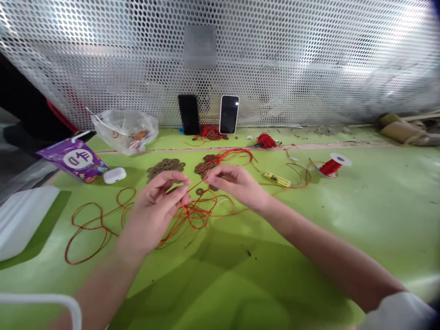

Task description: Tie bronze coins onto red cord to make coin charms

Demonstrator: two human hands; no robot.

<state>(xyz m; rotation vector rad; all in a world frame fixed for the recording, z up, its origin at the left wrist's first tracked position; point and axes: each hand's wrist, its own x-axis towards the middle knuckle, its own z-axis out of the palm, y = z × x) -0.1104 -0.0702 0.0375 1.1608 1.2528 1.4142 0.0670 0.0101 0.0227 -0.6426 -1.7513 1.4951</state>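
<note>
Red cord [196,185] stretches between my two hands above the green table. My left hand [156,206] pinches it with thumb and fingers, and loops dangle below. On the other side, my right hand [237,183] pinches the cord between thumb and forefinger. A tangle of loose red cord [197,215] lies under and between the hands. Just beyond my left hand is a pile of brown round coins with holes [167,167]. A second coin pile [206,162], partly covered by red cord, sits behind my right hand. One single coin [200,191] lies between them.
Two phones, one black [189,114] and one white-edged [229,114], lean on the perforated metal panel [292,59]. To the right are a yellow lighter-like item [277,179] and a spool of red cord [330,166]. Leftward stand a purple drink carton [75,160], a white case [114,175] and a plastic bag [125,130].
</note>
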